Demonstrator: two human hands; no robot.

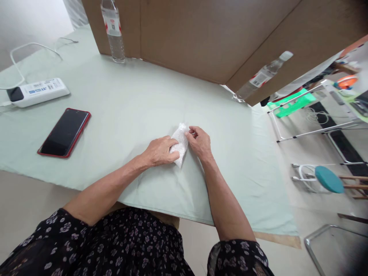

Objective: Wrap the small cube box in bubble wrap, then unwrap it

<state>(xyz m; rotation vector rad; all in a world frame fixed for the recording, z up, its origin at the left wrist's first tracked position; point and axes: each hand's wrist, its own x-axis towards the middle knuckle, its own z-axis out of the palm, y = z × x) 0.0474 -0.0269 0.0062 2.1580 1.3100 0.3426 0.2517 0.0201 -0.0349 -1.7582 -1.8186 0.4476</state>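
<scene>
A small white packet [180, 142], which looks like bubble wrap or a bag of white grains, rests on the pale green tablecloth close to the table's front. My left hand [161, 150] grips its left side, the thumb and a finger pressed onto its face. At its upper right edge, my right hand [199, 142] has its thumb and index finger closed on the packet's rim, the other fingers curled. Whatever the packet contains cannot be made out.
Left on the tablecloth [230, 153] lie a phone [64, 133] with a red case and a white power strip [40, 92] with a cable. Brown cardboard [184, 38] stands behind, with one bottle [113, 34] before it and another bottle [263, 78] rightward. A teal stool [329, 179] is beyond the right edge.
</scene>
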